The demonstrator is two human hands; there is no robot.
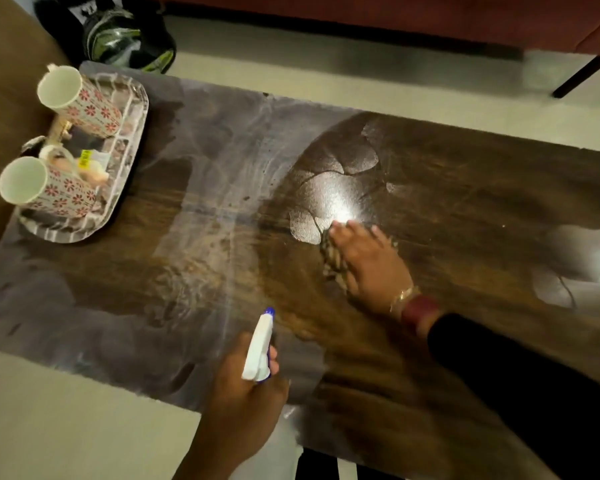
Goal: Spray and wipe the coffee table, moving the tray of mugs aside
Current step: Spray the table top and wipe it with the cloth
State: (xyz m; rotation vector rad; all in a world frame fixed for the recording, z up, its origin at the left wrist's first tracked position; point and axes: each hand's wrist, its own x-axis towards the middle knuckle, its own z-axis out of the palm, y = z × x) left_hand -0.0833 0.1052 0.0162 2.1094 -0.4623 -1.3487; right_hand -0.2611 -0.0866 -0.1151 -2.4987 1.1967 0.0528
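The dark wooden coffee table (465, 202) fills the view, with wet streaks and a hazy film over its left half. My right hand (368, 261) presses a brownish cloth (331, 254) flat on the table's middle, beside a bright glare patch. My left hand (246, 393) grips a white spray bottle (258, 348) with a blue nozzle over the near edge. A shiny tray (118, 188) sits at the table's far left end. On it stand two white mugs with red flower patterns, one at the back (77, 98), one nearer (45, 192).
A dark bag with green trim (125, 36) lies on the pale floor beyond the table's left corner. A reddish sofa base (395, 15) and a black leg (579, 77) run along the back. Brown furniture (4, 81) borders the left.
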